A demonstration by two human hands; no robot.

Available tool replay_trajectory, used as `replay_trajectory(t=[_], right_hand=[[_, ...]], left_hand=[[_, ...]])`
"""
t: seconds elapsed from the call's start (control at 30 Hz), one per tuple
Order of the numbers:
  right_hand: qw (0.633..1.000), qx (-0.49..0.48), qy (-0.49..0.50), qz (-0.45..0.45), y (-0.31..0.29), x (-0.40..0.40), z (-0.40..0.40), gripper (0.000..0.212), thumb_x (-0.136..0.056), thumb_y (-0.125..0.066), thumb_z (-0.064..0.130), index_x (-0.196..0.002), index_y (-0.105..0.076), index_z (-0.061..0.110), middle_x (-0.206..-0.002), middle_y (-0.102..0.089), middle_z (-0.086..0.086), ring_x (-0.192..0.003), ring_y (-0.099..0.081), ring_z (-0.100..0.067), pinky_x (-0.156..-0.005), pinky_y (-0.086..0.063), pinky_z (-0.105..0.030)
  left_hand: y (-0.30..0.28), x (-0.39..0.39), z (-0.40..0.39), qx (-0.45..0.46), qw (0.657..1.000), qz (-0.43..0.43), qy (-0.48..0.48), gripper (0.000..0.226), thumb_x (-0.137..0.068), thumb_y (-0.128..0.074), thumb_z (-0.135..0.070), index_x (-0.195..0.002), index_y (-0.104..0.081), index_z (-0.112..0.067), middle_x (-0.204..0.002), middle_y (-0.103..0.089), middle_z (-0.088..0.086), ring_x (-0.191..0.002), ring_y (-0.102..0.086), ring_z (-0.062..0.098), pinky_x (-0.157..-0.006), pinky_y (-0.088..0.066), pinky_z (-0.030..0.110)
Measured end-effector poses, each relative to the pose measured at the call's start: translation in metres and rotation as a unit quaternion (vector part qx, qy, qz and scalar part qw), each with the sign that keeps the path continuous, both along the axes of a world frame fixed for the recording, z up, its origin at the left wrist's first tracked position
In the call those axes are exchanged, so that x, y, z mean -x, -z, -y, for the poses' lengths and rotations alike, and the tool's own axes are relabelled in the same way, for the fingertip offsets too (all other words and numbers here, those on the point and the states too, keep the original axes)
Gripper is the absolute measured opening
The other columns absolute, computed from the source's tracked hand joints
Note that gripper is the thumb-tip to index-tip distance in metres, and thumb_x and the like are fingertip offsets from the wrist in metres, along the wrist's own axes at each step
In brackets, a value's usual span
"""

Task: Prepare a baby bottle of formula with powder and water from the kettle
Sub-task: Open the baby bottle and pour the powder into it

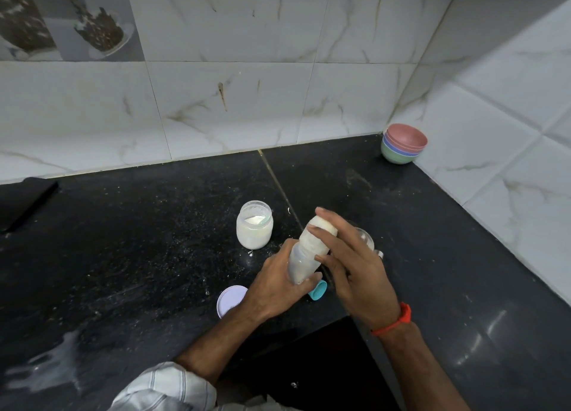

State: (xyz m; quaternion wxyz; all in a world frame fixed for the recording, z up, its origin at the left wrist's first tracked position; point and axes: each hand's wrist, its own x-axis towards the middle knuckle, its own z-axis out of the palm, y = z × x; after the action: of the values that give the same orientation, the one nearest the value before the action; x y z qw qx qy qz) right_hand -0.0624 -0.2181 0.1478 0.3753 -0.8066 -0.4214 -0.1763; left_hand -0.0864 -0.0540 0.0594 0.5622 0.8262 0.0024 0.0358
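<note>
The left hand has its grip wrapped around the baby bottle, tilted above the black tabletop. The right hand lies on the bottle with loose, spread fingers. The open powder jar stands just behind, its lid nearby.

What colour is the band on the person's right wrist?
Orange-red wristband, seen in the head view, the only one.
</note>
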Motion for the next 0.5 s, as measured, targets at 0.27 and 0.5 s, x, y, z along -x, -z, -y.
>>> replay_trajectory(t=[0.27, 0.5], right_hand=[[0.999, -0.021, 0.015, -0.024, 0.0027, -0.0007, -0.0014, 0.046, -0.089, -0.066, -0.016, -0.132, -0.064, 0.001, -0.152, -0.048, -0.013, -0.142, -0.046, -0.015, -0.111, -0.043, -0.023], [0.998, -0.029, 0.025, -0.048, 0.0057, 0.0015, -0.0038, 0.047, -0.089, -0.066, -0.015, -0.131, -0.066, 0.006, -0.153, -0.048, -0.009, -0.143, -0.043, -0.007, -0.110, -0.040, -0.016]], left_hand=[[0.0021, 0.0013, -0.0005, -0.007, 1.000, -0.012, 0.000, 0.055, -0.079, -0.074, -0.058, -0.123, -0.049, -0.037, -0.116, -0.068, -0.014, -0.106, -0.067, 0.007, -0.088, -0.061, 0.043], [0.0036, 0.0041, -0.0012, -0.011, 1.000, -0.016, -0.002, 0.055, -0.079, -0.074, -0.061, -0.123, -0.049, -0.039, -0.116, -0.068, -0.014, -0.106, -0.067, 0.010, -0.088, -0.060, 0.047]])
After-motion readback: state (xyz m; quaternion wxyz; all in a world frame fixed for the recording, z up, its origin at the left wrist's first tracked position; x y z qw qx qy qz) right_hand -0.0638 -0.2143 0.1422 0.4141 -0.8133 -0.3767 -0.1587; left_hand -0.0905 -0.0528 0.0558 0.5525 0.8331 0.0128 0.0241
